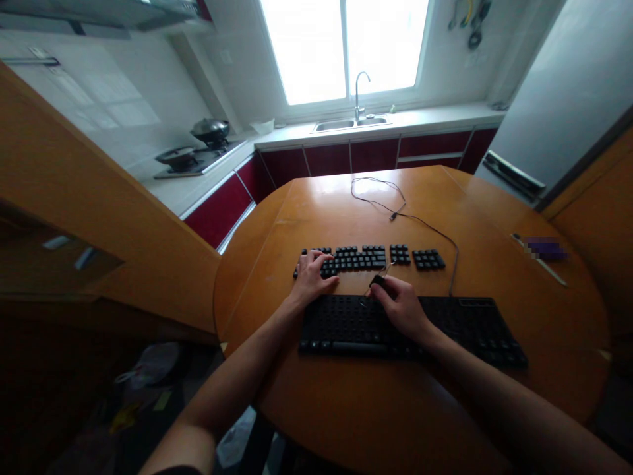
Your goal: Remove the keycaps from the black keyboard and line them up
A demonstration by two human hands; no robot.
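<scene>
A black keyboard point(341, 323) lies on the round wooden table in front of me, most of its keycaps off and a bottom row still on. Behind it, loose black keycaps point(360, 258) are laid out in rows and blocks. My left hand point(311, 277) rests over the left end of these keycaps, fingers spread and fingertips touching some. My right hand point(400, 303) is above the middle of the keyboard, closed on a keycap puller point(378, 282) with a black grip and thin wire loops. Whether a keycap sits in the wires is too small to tell.
The keyboard's cable point(435, 229) runs back across the wooden table point(316, 211) into a loose coil. A purple item point(546, 248) and a thin pale strip point(551, 272) lie at the right. Beyond are a counter with a sink point(336, 125), a stove point(208, 158) and a fridge point(548, 99).
</scene>
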